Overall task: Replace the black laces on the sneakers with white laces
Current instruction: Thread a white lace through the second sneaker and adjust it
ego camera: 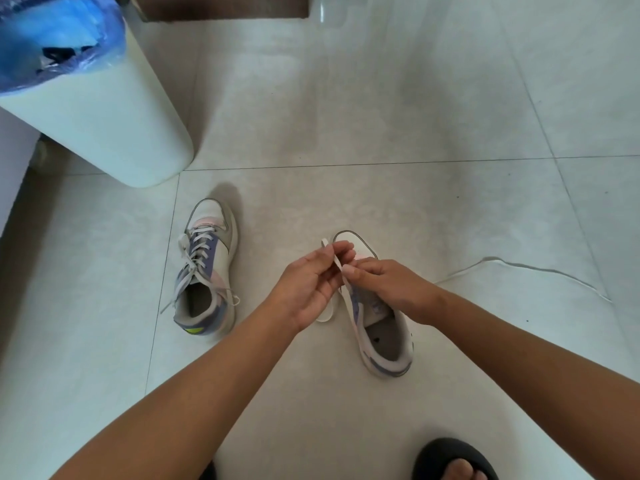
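Note:
Two white, purple and grey sneakers stand on the tiled floor. The left sneaker (207,268) is laced with a white lace, its ends loose beside it. Over the right sneaker (381,327) my left hand (308,289) and my right hand (391,289) meet. Both pinch a flat white lace (335,261) just above the shoe's front eyelets. The lace's short end sticks up past my left fingers. Its long part (519,266) trails across the floor to the right. No black lace shows on either shoe.
A white bin (114,133) with a blue plastic liner stands at the back left, something black lying inside it. My foot in a black slipper (453,459) is at the bottom right. A dark wooden furniture base (225,6) runs along the top.

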Demonstrator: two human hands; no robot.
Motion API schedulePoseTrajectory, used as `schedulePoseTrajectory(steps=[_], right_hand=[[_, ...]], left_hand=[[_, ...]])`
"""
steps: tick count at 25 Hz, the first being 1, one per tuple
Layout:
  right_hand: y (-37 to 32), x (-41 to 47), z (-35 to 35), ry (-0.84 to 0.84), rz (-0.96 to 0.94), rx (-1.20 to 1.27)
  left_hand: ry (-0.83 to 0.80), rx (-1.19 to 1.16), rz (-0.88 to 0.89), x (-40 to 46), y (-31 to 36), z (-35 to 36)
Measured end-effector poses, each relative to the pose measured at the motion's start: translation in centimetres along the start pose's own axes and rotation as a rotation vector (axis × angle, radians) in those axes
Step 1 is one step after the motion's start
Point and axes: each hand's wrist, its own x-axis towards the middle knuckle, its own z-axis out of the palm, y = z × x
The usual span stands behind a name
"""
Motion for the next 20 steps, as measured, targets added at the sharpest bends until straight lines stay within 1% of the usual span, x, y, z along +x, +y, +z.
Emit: schedulePoseTrajectory(steps=[3, 7, 12, 14, 16, 18, 20], right_hand=[[0.3, 0.1, -0.3, -0.024, 0.01, -0.015], [-0.1, -0.1, -0.9, -0.036, 0.028, 0.017], [-0.4, -0.1, -1.5, -0.057, 0.045, -0.089], [-0.7, 0.0, -1.3, -0.011, 0.013, -0.12], [-0.8, 0.3, -1.0, 0.063, -0.015, -0.149], [-1.0, 0.7, -0.8, 0.123, 0.002, -0.121], [-1.2, 1.0, -0.6, 0.132, 0.033, -0.08]], left_hand=[[-0.032, 0.066, 0.027, 0.1, 0.2, 0.0], [-0.004, 0.135, 0.057, 0.3, 0.5, -0.6], [0.027, 0.136, 0.022, 0.4, 0.4, -1.7], [0.036, 0.276, -0.056, 0.0, 0.0, -2.0], [0.046, 0.534, -0.087, -0.4, -0.9, -2.1], [0.071, 0.722, -0.024, -0.6, -1.6, -2.1], [0.099, 0.795, 0.041, -0.7, -2.0, -1.8]])
